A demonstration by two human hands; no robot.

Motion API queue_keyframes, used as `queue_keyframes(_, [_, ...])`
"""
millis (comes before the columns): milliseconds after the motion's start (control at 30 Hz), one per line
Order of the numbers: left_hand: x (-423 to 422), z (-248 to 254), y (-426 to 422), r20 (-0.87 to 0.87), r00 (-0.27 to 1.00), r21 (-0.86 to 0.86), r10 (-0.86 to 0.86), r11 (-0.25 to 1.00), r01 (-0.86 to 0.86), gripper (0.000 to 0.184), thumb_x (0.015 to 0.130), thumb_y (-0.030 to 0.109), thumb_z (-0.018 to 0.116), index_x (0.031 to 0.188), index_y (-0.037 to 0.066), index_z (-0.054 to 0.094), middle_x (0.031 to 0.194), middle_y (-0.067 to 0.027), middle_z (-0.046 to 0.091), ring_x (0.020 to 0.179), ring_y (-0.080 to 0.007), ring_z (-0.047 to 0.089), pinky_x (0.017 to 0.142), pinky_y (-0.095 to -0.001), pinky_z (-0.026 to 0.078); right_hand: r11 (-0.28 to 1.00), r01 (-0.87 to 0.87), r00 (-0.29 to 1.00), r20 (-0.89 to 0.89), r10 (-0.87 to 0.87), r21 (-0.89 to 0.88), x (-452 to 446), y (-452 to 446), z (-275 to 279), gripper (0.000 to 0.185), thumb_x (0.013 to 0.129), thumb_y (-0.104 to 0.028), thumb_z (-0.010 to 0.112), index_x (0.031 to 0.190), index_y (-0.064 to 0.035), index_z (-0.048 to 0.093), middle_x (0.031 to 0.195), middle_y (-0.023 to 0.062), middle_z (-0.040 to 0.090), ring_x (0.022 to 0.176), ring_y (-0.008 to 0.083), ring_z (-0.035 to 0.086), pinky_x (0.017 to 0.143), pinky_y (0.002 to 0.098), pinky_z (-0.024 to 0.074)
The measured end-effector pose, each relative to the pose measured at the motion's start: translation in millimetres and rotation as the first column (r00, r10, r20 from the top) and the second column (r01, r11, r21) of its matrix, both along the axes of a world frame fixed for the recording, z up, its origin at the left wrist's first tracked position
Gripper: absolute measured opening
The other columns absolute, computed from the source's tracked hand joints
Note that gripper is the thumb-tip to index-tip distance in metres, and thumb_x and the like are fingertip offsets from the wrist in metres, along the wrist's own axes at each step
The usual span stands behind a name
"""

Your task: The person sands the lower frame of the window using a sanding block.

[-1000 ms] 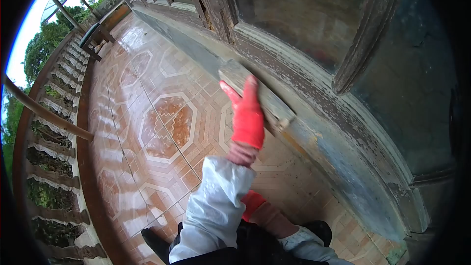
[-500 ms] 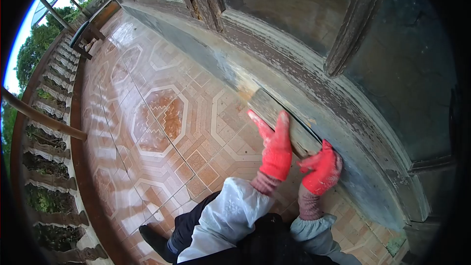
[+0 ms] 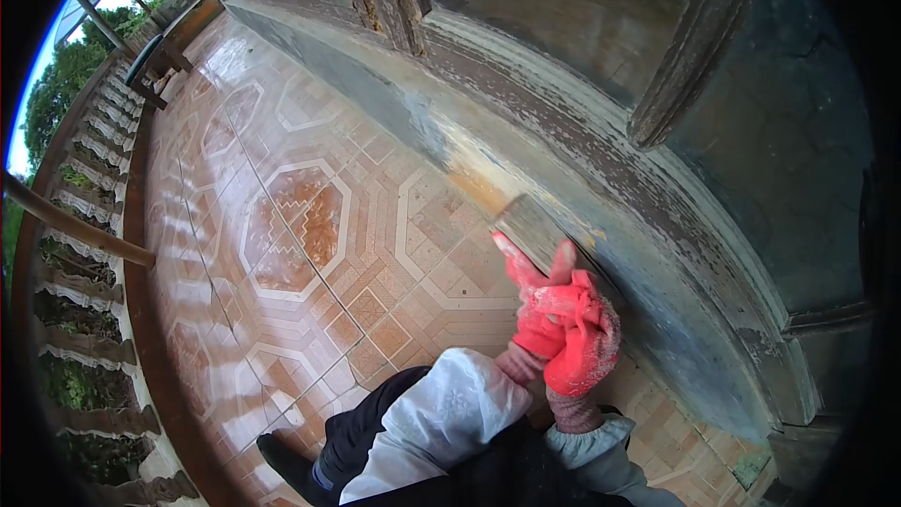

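A worn, greyish wooden block lies lengthwise against the low wall, just above the tiled floor. My left hand, in a red glove, grips the block from the floor side, with two fingers stretched along it. My right hand, in a dusty red glove, is curled at the block's near end and overlaps my left hand. The two gloves hide that end and part of the grip. Beyond the block's far end, a scuffed yellowish and white patch shows on the wall.
Weathered window frames with peeling paint run above the wall. Patterned tiles cover the floor. A balustrade and a slanting pole stand at the left, with a bench farther off. My foot rests at lower left.
The wooden block has slid toward me along the wall, uncovering more yellowish surface. My right hand has moved left and now overlaps my left hand.
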State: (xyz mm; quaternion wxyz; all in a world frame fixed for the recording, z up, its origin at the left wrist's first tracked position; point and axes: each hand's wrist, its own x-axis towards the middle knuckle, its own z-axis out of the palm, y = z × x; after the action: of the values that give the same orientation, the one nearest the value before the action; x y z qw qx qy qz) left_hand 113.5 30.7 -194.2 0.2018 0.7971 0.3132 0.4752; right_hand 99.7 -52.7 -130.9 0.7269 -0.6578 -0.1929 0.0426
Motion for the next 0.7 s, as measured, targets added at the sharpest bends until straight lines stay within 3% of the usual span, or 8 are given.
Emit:
queue_keyframes(67, [1, -4, -15, 0.014, 0.999, -0.157, -0.033, 0.987, 0.035, 0.052, 0.09, 0.016, 0.059, 0.138, 0.023, 0.043, 0.15, -0.0359, -0.003, 0.136, -0.0498, 0.023, 0.109, -0.0452, 0.03, 0.98, 0.142, 0.962, 0.215, -0.169, 0.137, 10, -8, -26, 0.023, 0.087, -0.009, 0.062, 0.108, 0.0009, 0.062, 0.105, 0.0117, 0.065, 0.097, 0.0216, 0.061, 0.082, 0.0313, 0.051])
queue_keyframes(133, [8, -20, 14, 0.224, 0.975, -0.365, -0.008, 0.926, 0.092, 0.057, 0.09, 0.023, 0.06, 0.142, 0.02, 0.037, 0.151, -0.033, 0.003, 0.135, -0.0464, 0.025, 0.109, -0.0435, 0.029, 0.996, 0.051, 0.998, 0.037, -0.054, 0.068, 23, -16, -19, 0.023, 0.089, -0.01, 0.061, 0.109, 0.0012, 0.061, 0.104, 0.0117, 0.065, 0.097, 0.0219, 0.061, 0.082, 0.0317, 0.051])
queue_keyframes(200, [4, 9, 74, 0.541, 0.83, -0.666, 0.139, 0.674, 0.321, 0.078, 0.091, 0.035, 0.058, 0.148, 0.01, 0.011, 0.146, -0.0303, 0.021, 0.128, -0.0395, 0.036, 0.107, -0.0408, 0.031, 0.994, -0.108, 0.981, -0.157, 0.11, 0.019, 31, -21, 0, 0.026, 0.093, -0.018, 0.057, 0.11, 0.0021, 0.058, 0.101, 0.0124, 0.065, 0.098, 0.0229, 0.062, 0.081, 0.0329, 0.0505])
queue_keyframes(233, [0, 29, 96, 0.604, 0.738, -0.781, 0.299, 0.405, 0.475, 0.095, 0.091, 0.042, 0.057, 0.15, 0.003, -0.007, 0.14, -0.0297, 0.033, 0.121, -0.0359, 0.043, 0.106, -0.0392, 0.032, 0.996, -0.084, 0.984, -0.155, 0.086, 0.021, 31, -22, 5, 0.026, 0.093, -0.018, 0.057, 0.11, 0.0021, 0.058, 0.101, 0.0124, 0.065, 0.098, 0.0229, 0.062, 0.081, 0.0329, 0.0505])
queue_keyframes(367, [3, 46, 73, 0.459, 0.851, -0.821, 0.256, 0.488, 0.296, 0.099, 0.089, 0.05, 0.057, 0.15, 0.003, -0.006, 0.145, -0.0283, 0.03, 0.129, -0.0345, 0.039, 0.108, -0.0386, 0.03, 0.922, -0.162, 0.947, -0.207, 0.245, 0.351, 23, -20, -6, 0.032, 0.095, -0.024, 0.053, 0.115, 0.0018, 0.058, 0.104, 0.0133, 0.066, 0.099, 0.0206, 0.061, 0.085, 0.0328, 0.048])
queue_keyframes(500, [-9, 53, -14, 0.316, 0.949, -0.864, 0.008, 0.416, 0.284, 0.103, 0.09, 0.051, 0.056, 0.148, 0.002, -0.014, 0.152, -0.0207, 0.02, 0.137, -0.0289, 0.028, 0.111, -0.0348, 0.024, 0.971, 0.168, 0.976, 0.168, -0.139, -0.169, -32, -65, -17, 0.032, 0.096, -0.025, 0.051, 0.113, -0.0004, 0.06, 0.107, 0.0138, 0.065, 0.093, 0.0219, 0.064, 0.087, 0.0311, 0.0472])
queue_keyframes(567, [-17, 36, 4, 0.348, 0.937, -0.855, 0.027, 0.419, 0.305, 0.102, 0.09, 0.052, 0.055, 0.149, 0.003, -0.012, 0.152, -0.0205, 0.021, 0.136, -0.0289, 0.029, 0.111, -0.0349, 0.024, 0.975, -0.085, 0.922, -0.356, 0.155, 0.206, -47, -84, 15, 0.023, 0.089, -0.018, 0.056, 0.1, 0.0, 0.065, 0.096, 0.0114, 0.068, 0.089, 0.0193, 0.064, 0.078, 0.027, 0.0481])
queue_keyframes(700, [-14, 44, 88, 0.433, 0.864, -0.867, 0.259, 0.382, 0.32, 0.099, 0.09, 0.054, 0.054, 0.151, 0.005, -0.007, 0.151, -0.0203, 0.025, 0.135, -0.0289, 0.032, 0.11, -0.0352, 0.025, 0.991, -0.115, 0.956, -0.263, 0.127, 0.062, -40, -77, 27, 0.017, 0.085, -0.014, 0.057, 0.089, -0.0013, 0.067, 0.093, 0.0111, 0.068, 0.087, 0.0186, 0.064, 0.076, 0.0273, 0.0488])
